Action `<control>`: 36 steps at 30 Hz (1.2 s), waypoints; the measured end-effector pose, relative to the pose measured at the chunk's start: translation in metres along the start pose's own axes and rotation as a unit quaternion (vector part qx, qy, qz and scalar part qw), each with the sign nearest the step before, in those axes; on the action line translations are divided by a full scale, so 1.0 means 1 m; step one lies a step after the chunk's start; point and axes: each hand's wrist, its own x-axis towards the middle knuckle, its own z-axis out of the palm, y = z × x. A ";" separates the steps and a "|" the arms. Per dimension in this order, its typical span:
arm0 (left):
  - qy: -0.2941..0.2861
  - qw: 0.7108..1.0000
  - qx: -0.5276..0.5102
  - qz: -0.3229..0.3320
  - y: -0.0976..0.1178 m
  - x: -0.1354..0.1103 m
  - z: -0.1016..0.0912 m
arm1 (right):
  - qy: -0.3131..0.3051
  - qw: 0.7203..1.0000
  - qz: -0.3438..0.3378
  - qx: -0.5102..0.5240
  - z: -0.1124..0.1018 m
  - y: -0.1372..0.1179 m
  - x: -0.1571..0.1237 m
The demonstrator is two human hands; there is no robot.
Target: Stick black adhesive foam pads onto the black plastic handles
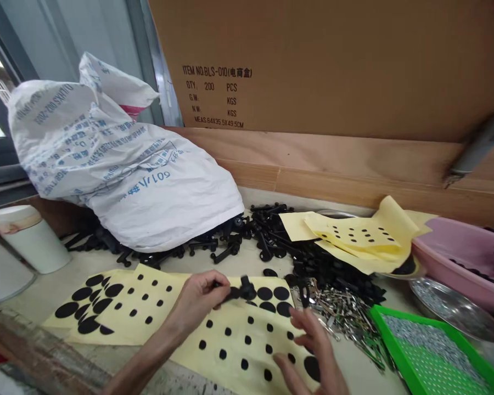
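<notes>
The left hand pinches a black bolt just above the yellow sheet of black dots; the right hand, fingers spread, lies over the sheet's right side, near the bolt heap.

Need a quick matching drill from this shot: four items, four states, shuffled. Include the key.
Items
1. Left hand
2. Right hand
3. White woven sack
4. Green plastic tray

States
A. Holds small grey pieces, lower right of the view
B. Fingers spread over a yellow sheet with black dots
C. Pinches a black plastic fastener
D. Slumped on a heap of black parts

Pairs
1-C; 2-B; 3-D; 4-A
</notes>
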 end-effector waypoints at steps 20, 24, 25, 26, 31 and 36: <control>0.098 0.906 -0.371 -0.179 -0.031 -0.049 0.056 | -0.013 0.944 0.239 0.225 0.027 -0.022 0.000; 0.085 0.916 -0.356 -0.166 -0.033 -0.043 0.055 | -0.107 0.927 0.272 0.237 0.027 -0.017 -0.004; 0.084 0.916 -0.355 -0.165 -0.034 -0.043 0.055 | -0.123 0.919 0.285 0.244 0.029 -0.017 -0.005; 0.082 0.917 -0.353 -0.164 -0.035 -0.042 0.056 | -0.132 0.912 0.298 0.248 0.032 -0.017 -0.007; 0.080 0.920 -0.348 -0.161 -0.035 -0.045 0.057 | -0.144 0.899 0.338 0.240 0.039 -0.024 -0.010; 0.093 0.916 -0.356 -0.162 -0.033 -0.043 0.057 | -0.154 0.895 0.354 0.222 0.038 -0.026 -0.008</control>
